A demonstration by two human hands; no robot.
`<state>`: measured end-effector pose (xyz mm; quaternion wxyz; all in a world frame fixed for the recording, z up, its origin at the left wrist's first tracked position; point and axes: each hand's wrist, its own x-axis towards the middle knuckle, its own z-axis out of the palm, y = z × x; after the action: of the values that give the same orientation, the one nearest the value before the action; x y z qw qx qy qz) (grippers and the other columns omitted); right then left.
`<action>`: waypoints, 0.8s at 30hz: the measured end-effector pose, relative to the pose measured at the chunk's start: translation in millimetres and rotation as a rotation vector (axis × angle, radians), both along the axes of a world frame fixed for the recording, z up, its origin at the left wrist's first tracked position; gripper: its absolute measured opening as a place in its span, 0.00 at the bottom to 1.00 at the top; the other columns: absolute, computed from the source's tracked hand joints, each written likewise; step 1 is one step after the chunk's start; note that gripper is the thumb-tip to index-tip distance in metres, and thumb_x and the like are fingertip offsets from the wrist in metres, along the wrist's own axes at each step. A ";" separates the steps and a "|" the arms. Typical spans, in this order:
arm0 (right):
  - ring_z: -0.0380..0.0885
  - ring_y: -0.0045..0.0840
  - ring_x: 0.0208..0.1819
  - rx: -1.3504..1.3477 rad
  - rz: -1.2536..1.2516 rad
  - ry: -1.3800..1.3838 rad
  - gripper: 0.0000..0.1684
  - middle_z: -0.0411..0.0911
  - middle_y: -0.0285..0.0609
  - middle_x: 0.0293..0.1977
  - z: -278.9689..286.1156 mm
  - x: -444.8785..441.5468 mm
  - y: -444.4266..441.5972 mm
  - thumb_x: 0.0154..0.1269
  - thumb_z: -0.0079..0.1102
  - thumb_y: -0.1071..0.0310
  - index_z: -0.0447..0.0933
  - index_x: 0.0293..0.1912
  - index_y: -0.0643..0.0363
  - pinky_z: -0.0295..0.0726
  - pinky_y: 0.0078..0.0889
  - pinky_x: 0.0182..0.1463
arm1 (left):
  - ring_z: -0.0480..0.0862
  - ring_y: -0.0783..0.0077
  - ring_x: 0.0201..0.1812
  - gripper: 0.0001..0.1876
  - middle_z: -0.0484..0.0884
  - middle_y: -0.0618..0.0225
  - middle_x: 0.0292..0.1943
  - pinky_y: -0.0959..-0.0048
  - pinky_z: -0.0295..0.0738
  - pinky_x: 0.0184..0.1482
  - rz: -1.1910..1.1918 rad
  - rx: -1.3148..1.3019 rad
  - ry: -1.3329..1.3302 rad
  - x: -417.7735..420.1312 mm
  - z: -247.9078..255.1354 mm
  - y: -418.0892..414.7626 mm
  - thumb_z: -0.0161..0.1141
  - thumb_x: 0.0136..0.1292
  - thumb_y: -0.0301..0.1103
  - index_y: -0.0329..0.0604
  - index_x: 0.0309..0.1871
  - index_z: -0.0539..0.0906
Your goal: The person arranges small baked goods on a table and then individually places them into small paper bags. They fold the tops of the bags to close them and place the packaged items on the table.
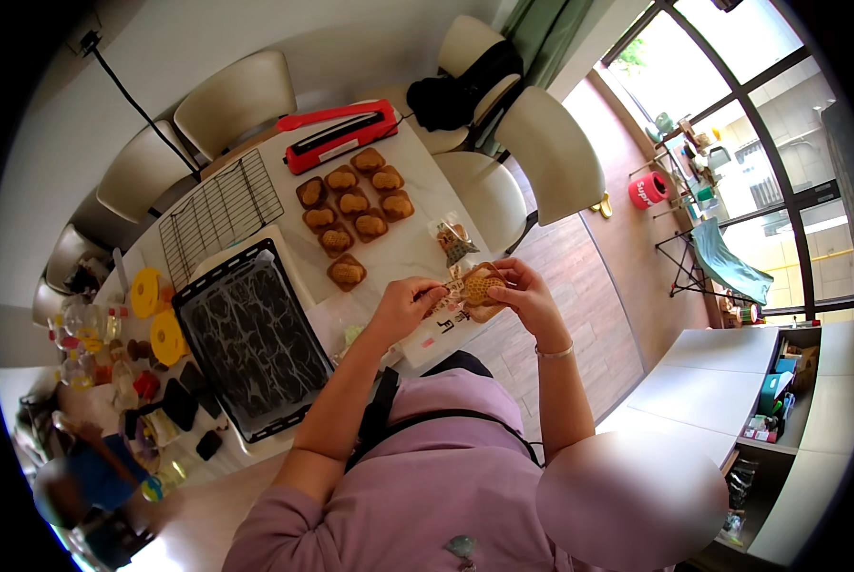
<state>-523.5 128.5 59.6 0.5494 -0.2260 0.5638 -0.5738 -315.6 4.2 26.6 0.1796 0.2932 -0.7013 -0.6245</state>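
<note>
My right hand (523,293) holds a patterned, golden-brown pastry (481,289) in a small brown tray. My left hand (414,304) pinches a clear printed plastic bag (457,286) at the tray's left side; how far the tray is inside the bag cannot be told. Just beyond my hands lies a filled clear packet (455,242). Farther back on the marble-patterned table, several like pastries (354,203) sit in brown trays, one of them (346,272) nearest me. Behind them lies a red bag sealer (344,136) with its arm raised.
A black baking tray (255,339) with a dark, crinkled lining lies left, beside a wire cooling rack (219,207). Yellow lids (167,336) and bottles (87,329) crowd the left end. Chairs (552,157) surround the table. Another person (105,468) is at lower left; white cabinets (691,386) stand right.
</note>
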 end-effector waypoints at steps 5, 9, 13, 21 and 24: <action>0.79 0.19 0.42 0.033 0.068 -0.028 0.16 0.79 0.41 0.40 -4.2 0.5 -5.5 0.59 0.68 0.76 0.72 0.45 0.62 0.80 0.20 0.46 | 0.73 0.85 0.26 0.13 0.78 0.76 0.23 0.81 0.69 0.29 -0.006 0.000 0.015 6.8 -6.3 -0.1 0.61 0.68 0.37 0.34 0.42 0.86; 0.79 0.17 0.40 0.040 0.068 -0.072 0.16 0.79 0.39 0.39 -11.7 3.7 -16.6 0.59 0.68 0.76 0.73 0.45 0.62 0.80 0.19 0.45 | 0.74 0.86 0.27 0.13 0.79 0.75 0.25 0.81 0.71 0.31 -0.141 0.237 -0.123 10.9 2.7 -4.6 0.64 0.67 0.39 0.38 0.45 0.85; 0.79 0.16 0.40 -0.037 0.077 -0.060 0.15 0.80 0.37 0.38 -22.3 6.6 -26.7 0.59 0.68 0.76 0.74 0.43 0.62 0.80 0.19 0.45 | 0.76 0.86 0.28 0.17 0.80 0.75 0.29 0.83 0.73 0.32 -0.122 0.319 -0.089 11.2 2.0 -2.1 0.66 0.65 0.41 0.37 0.49 0.83; 0.79 0.16 0.39 -0.028 0.224 0.000 0.13 0.80 0.35 0.37 -26.9 0.4 -35.5 0.57 0.70 0.77 0.77 0.41 0.62 0.79 0.18 0.43 | 0.83 0.79 0.39 0.20 0.84 0.68 0.44 0.78 0.81 0.43 -0.021 0.825 0.257 6.6 -17.8 11.7 0.64 0.65 0.28 0.32 0.59 0.77; 0.79 0.16 0.39 0.000 0.256 0.058 0.12 0.81 0.36 0.38 -31.6 3.0 -38.5 0.57 0.69 0.76 0.78 0.42 0.63 0.78 0.17 0.42 | 0.84 0.77 0.42 0.22 0.83 0.66 0.47 0.76 0.82 0.46 -0.013 0.826 0.277 4.4 -27.5 11.9 0.63 0.65 0.26 0.34 0.62 0.75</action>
<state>-520.5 90.0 28.0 0.6015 -0.3127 0.5460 -0.4922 -311.2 16.1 -0.9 0.1354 0.2494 -0.3636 -0.8873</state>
